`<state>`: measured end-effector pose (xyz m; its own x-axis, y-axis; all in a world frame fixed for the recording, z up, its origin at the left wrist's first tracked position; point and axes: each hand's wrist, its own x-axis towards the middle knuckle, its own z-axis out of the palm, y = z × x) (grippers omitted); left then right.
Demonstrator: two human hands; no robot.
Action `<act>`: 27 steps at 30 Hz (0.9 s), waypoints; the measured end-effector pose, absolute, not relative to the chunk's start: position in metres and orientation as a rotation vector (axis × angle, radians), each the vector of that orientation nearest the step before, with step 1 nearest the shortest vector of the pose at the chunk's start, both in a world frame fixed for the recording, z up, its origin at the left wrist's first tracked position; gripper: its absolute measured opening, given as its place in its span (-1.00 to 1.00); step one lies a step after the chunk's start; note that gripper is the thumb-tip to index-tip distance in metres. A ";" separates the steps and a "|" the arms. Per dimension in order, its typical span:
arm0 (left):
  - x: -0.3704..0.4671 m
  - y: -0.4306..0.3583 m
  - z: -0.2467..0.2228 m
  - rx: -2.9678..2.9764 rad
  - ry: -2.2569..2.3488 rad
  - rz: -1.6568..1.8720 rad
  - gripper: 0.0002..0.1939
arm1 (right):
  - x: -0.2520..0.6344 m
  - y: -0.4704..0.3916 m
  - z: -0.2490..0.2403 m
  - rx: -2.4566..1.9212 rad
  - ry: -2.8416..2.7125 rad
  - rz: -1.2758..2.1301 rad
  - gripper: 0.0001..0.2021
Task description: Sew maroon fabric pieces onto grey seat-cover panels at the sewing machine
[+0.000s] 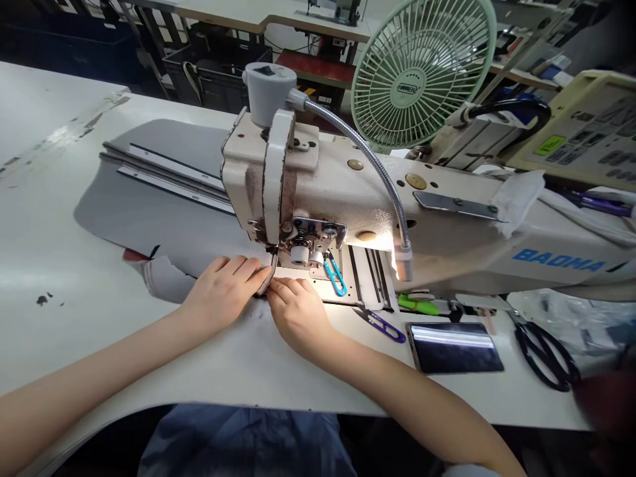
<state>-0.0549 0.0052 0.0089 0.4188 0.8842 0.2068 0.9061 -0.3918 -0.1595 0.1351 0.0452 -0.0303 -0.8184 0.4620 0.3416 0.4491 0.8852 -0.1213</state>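
A grey fabric piece (106,205) with two dark-edged white strips lies left of the white sewing machine (342,179), its right end reaching the needle area. My left hand (223,291) rests over the near edge of this piece, fingers bent and closed on the edge beside the presser foot. Just in front of the needle, my right hand (298,315) has its fingers curled together at the same edge, touching the left fingertips. The fingertips partly hide the edge. Blue thread snips (338,277) lie on the machine bed right of the needle.
Purple thread snips (381,326), a phone (454,348) and black-handled scissors (546,358) lie to the right on the white table (209,371). A lit gooseneck lamp (403,262) bends down over the bed. Behind the machine stands a green fan (422,79).
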 end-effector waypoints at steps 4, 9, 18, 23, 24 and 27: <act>-0.053 -0.001 0.012 -2.460 -1.565 -0.213 -0.63 | 0.137 0.048 -0.023 -0.811 -2.667 0.082 -0.80; -0.061 0.003 0.005 -2.518 -1.492 -0.428 -0.71 | 0.136 0.058 -0.015 -0.917 -2.694 0.195 -0.81; -0.065 0.026 -0.006 -2.486 -1.472 -0.445 -0.70 | 0.131 0.070 -0.014 -1.071 -2.747 0.273 -0.77; -0.069 0.036 -0.008 -2.496 -1.430 -0.458 -0.71 | 0.127 0.071 -0.012 -1.122 -2.740 0.241 -0.77; -0.069 0.037 -0.008 -2.496 -1.434 -0.455 -0.71 | 0.127 0.071 -0.013 -1.120 -2.728 0.229 -0.77; -0.067 0.038 -0.012 -2.479 -1.479 -0.462 -0.71 | 0.129 0.071 -0.014 -1.105 -2.681 0.209 -0.74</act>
<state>-0.0672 0.0382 -0.0120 0.4450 0.8134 0.3746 0.8819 -0.4708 -0.0255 0.1287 0.0707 -0.0136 -0.6876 0.7082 0.1600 0.6750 0.7047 -0.2187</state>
